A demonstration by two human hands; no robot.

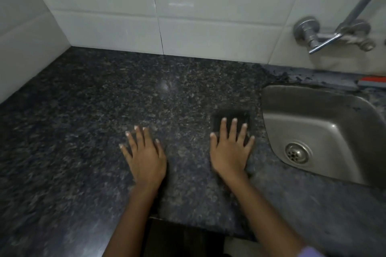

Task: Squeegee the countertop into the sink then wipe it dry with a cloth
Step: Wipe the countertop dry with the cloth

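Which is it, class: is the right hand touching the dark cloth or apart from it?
Touching. The head view shows the right hand flat on the dark cloth, fingers spread across it.

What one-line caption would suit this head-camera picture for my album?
Right hand presses a dark cloth flat on the granite countertop beside the sink; left hand rests nearby.

You have open countertop [87, 110] left of and beyond your flat left hand [145, 157], while rightward your right hand [230, 152], on a dark cloth [230, 116], meets the sink [313, 131] under the wall tap [325, 35].
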